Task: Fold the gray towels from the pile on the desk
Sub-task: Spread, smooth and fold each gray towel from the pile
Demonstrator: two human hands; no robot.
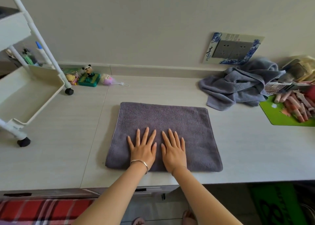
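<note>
Left grip and right grip both lie flat and released on the folded towel, grasping nothing. They rest palms down, side by side, with thumbs close together and fingers straight, slightly spread and pointing far. Both sit on the near half of the towel, close to its near edge. A thin bangle circles the left wrist.

The towel is a dark gray rectangle lying flat on the tabletop, close to the near edge and about midway between left and right. The pile of lighter gray towels lies crumpled at the far right, well apart from the folded one. It sits against the wall, below a socket plate. Just right of the pile stands a white basket. Nearer than the basket, a green mat carries a heap of small pinkish pieces too blurred to tell. At the left a white wheeled cart stands on the tabletop. Beside its far wheel sit a panda figure and a few small toys.
</note>
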